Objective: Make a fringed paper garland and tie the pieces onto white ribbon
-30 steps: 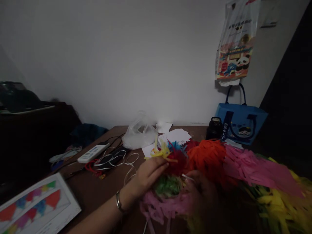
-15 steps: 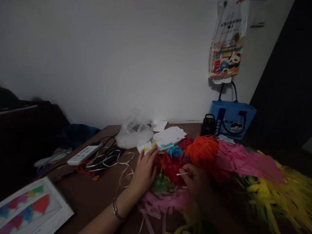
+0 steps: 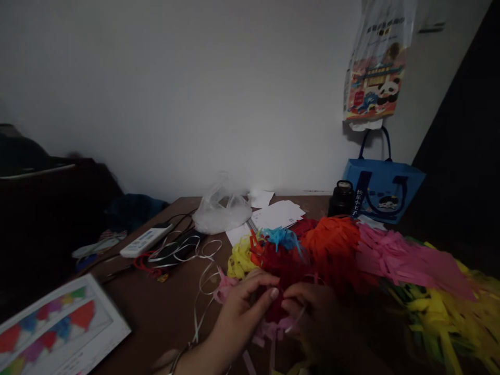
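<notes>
At a brown table [image 3: 156, 307] against a pale wall, two bare hands come together over a heap of fringed paper. Half a second ago the left hand [image 3: 239, 312] reached out to the yellow paper fringe [image 3: 241, 258]; now it has drawn back, leaving that fringe uncovered, and its fingertips nearly meet those of the right hand [image 3: 312, 304]. The work thus appears to have narrowed to one small spot shared by both hands. The right hand, deep in shadow, pinches with a white ribbon [image 3: 296, 321] in its grasp; the left curls thumb against forefinger, though what lies between them, if anything, cannot be told. Red fringed paper [image 3: 277, 258] sits directly beyond the fingertips, beside a light blue tuft [image 3: 282, 238], with lilac strips [image 3: 269, 329] trailing below. To the right spread an orange bundle [image 3: 334, 234], pink paper [image 3: 402, 255] and yellow streamers [image 3: 445, 317]. Loops of pale cord [image 3: 205, 258] lie left of the heap, near a white power strip [image 3: 146, 240].
</notes>
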Action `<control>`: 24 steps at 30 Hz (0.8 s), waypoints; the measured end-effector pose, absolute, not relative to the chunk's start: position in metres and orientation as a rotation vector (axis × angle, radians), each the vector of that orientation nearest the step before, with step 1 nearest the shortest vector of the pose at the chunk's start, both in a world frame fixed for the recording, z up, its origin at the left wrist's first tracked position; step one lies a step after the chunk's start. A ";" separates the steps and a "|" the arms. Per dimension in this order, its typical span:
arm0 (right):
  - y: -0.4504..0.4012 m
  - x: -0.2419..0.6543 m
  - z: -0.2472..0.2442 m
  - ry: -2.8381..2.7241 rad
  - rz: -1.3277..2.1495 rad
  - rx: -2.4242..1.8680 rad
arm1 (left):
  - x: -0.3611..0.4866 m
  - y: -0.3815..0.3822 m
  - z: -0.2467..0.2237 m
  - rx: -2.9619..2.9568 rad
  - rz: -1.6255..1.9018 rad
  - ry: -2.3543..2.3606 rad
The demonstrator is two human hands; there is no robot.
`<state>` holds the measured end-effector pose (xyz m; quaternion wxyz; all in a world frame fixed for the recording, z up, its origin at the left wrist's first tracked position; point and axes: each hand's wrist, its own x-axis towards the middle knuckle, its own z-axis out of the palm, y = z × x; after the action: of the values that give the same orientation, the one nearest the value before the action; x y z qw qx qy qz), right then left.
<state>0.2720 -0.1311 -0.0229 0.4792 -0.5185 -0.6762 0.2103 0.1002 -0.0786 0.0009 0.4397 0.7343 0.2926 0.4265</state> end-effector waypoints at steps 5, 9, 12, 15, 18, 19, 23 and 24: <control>-0.134 0.277 -0.023 -1.333 0.764 -1.152 | 0.099 -0.082 -0.010 1.259 0.747 0.647; -0.133 0.277 -0.018 -1.317 1.131 -0.958 | 0.103 -0.089 -0.017 0.899 0.566 0.518; -0.131 0.276 -0.016 -1.318 1.109 -0.980 | 0.105 -0.089 -0.022 0.888 0.561 0.517; -0.129 0.276 -0.015 -1.301 1.060 -1.057 | 0.106 -0.088 -0.023 0.912 0.556 0.563; -0.129 0.274 -0.016 -1.274 1.104 -1.055 | 0.108 -0.088 -0.018 0.846 0.556 0.526; -0.129 0.274 -0.016 -1.261 1.118 -1.049 | 0.108 -0.088 -0.017 0.825 0.559 0.511; -0.129 0.272 -0.017 -1.203 1.156 -1.051 | 0.109 -0.089 -0.016 0.814 0.549 0.534; -0.129 0.272 -0.017 -1.205 1.145 -1.061 | 0.109 -0.089 -0.016 0.817 0.548 0.545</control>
<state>0.2723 -0.1286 -0.0168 0.5523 -0.4486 -0.5094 0.4841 0.1087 -0.0890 -0.0162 0.8460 0.3874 0.2581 0.2599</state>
